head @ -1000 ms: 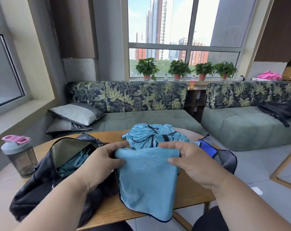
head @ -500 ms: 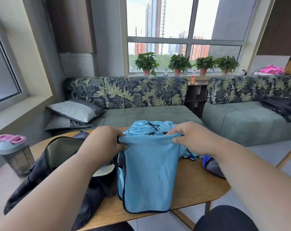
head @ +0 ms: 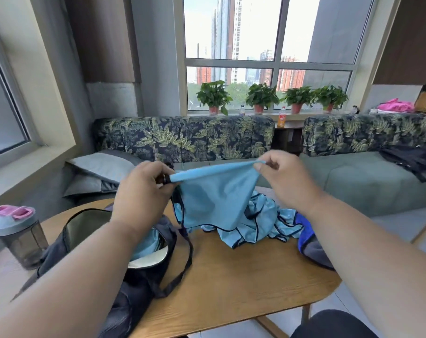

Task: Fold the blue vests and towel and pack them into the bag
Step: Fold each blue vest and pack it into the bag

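A light blue towel (head: 214, 203) with dark piping hangs folded in the air above the wooden table (head: 231, 284). My left hand (head: 143, 191) pinches its top left corner and my right hand (head: 282, 179) pinches its top right corner, stretching the top edge taut. Behind it, a crumpled blue vest (head: 258, 223) lies in a heap on the table. The dark bag (head: 97, 259) sits open at the left of the table, with light blue cloth (head: 147, 242) showing inside its mouth. Its strap (head: 182, 269) trails across the tabletop.
A grey shaker bottle (head: 17, 237) with a pink lid stands at the table's left edge. A blue and grey item (head: 309, 245) lies at the right edge. Sofas with leaf-print backs (head: 182, 140) and grey cushions (head: 99, 172) stand beyond the table.
Both hands have lifted the towel from the table's front edge up into the air and drawn its top edge taut. The view has tilted up with it.
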A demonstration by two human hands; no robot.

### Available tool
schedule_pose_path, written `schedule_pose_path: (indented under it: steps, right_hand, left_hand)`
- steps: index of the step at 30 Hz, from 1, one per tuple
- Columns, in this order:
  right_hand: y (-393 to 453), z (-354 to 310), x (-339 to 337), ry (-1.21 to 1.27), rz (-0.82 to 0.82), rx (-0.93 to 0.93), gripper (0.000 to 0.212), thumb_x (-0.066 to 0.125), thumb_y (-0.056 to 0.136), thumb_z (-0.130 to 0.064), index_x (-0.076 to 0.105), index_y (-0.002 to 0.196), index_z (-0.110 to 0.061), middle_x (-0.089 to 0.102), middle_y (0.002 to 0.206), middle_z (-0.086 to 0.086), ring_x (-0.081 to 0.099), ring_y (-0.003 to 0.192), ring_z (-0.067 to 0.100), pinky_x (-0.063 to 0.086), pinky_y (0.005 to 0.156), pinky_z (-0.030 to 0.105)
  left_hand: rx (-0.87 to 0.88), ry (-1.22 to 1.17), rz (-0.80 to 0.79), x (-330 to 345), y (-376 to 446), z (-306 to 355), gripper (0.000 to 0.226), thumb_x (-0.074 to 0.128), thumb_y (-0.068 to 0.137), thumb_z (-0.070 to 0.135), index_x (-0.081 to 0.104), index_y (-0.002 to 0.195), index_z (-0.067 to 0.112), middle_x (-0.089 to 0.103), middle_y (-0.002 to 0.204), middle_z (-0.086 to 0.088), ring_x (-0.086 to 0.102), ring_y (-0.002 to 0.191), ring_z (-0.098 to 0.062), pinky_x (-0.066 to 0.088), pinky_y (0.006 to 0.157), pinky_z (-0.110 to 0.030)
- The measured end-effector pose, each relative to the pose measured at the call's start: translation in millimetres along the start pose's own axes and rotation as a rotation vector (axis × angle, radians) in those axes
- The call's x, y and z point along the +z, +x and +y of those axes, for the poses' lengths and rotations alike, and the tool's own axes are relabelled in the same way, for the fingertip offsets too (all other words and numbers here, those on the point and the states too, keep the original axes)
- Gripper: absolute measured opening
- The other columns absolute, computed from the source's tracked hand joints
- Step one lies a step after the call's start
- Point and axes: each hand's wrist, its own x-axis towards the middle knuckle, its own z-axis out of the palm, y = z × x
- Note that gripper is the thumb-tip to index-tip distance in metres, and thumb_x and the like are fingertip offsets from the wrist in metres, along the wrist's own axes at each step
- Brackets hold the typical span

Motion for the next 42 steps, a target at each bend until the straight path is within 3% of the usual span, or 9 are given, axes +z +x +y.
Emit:
schedule_pose_path:
  steps: [8,11,15,19,25,28,31,36,42]
  right_hand:
    - [-161.3,115.7,70.6,-0.025,-0.451,0.286,0.017,0.069,0.099,-0.033,0.068,0.085,-0.044,0.064,0.130,-0.024,0.056,0.130,0.000,0.041,0.115,0.033]
    - [-196.9,125.7,77.4,0.068,-0.476,0.356,0.027,0.069,0.099,-0.029,0.069,0.083,-0.051,0.074,0.119,-0.022,0.066,0.117,0.000,0.050,0.110,0.038]
    - [-217.8,118.0,72.6,0.103,-0.494,0.398,0.014,0.066,0.100,-0.030,0.072,0.090,-0.038,0.076,0.111,0.015,0.068,0.103,0.039,0.053,0.082,0.039]
    - [-230.2,116.6,65.5,0.141,-0.507,0.381,0.013,0.063,0.102,-0.029,0.072,0.095,-0.036,0.071,0.098,0.023,0.059,0.077,0.025,0.043,0.073,0.035]
    - [-238.6,105.8,56.1,0.149,-0.536,0.373,0.015,0.059,0.106,-0.026,0.070,0.097,-0.030,0.076,0.099,-0.001,0.068,0.098,0.026,0.051,0.086,0.036]
    - [-238.7,100.2,52.3,0.190,-0.543,0.365,0.016,0.057,0.106,-0.027,0.066,0.094,-0.030,0.073,0.099,0.011,0.062,0.084,0.022,0.045,0.081,0.036]
    - [-235.0,96.6,48.0,0.237,-0.503,0.378,0.019,0.054,0.108,-0.027,0.064,0.092,-0.031,0.066,0.098,0.019,0.054,0.082,0.015,0.040,0.077,0.034]
    - [-216.8,97.1,47.3,0.305,-0.432,0.392,0.021,0.053,0.109,-0.021,0.067,0.095,-0.030,0.074,0.095,0.000,0.068,0.095,0.017,0.050,0.092,0.037]
    - [-156.1,119.4,61.5,0.235,-0.316,0.414,0.013,0.057,0.107,-0.026,0.066,0.100,-0.021,0.078,0.097,-0.007,0.072,0.095,0.017,0.052,0.095,0.044]
  left_hand:
    - [0.002,0.170,-0.444,43.4,-191.0,-76.8,0.046,0.094,0.060,0.014,0.066,0.088,0.037,0.057,0.088,0.024,0.066,0.087,-0.017,0.053,0.072,-0.031]
    - [0.047,0.143,-0.507,43.2,-226.8,-82.0,0.053,0.095,0.052,0.013,0.063,0.086,0.038,0.050,0.085,0.027,0.060,0.080,-0.010,0.048,0.067,-0.024]
    - [0.076,0.105,-0.507,35.8,-235.3,-81.8,0.045,0.093,0.061,0.013,0.067,0.087,0.038,0.053,0.090,0.023,0.059,0.083,-0.010,0.055,0.071,-0.030]
    - [0.086,0.085,-0.519,25.9,-243.7,-79.8,0.038,0.096,0.066,0.020,0.071,0.089,0.038,0.052,0.093,0.026,0.057,0.085,-0.006,0.052,0.075,-0.023]
    - [0.050,0.110,-0.525,20.2,-253.0,-80.2,0.041,0.097,0.063,0.019,0.072,0.087,0.040,0.053,0.097,0.028,0.057,0.083,0.000,0.040,0.076,-0.007]
    - [0.020,0.066,-0.518,15.2,-252.9,-74.0,0.038,0.097,0.065,0.020,0.072,0.086,0.041,0.056,0.099,0.028,0.060,0.085,0.005,0.041,0.076,-0.004]
    - [-0.019,-0.003,-0.507,9.4,-244.3,-64.8,0.034,0.096,0.071,0.025,0.073,0.086,0.045,0.059,0.108,0.028,0.064,0.097,0.005,0.045,0.083,-0.007]
    - [-0.153,-0.132,-0.506,10.5,-205.6,-50.7,0.030,0.090,0.080,0.017,0.078,0.085,0.044,0.061,0.115,0.028,0.066,0.106,0.000,0.045,0.090,-0.008]
    - [-0.318,-0.070,-0.558,46.4,-145.2,-45.8,0.009,0.078,0.092,0.034,0.074,0.086,0.039,0.072,0.086,0.014,0.067,0.080,-0.004,0.052,0.069,-0.023]
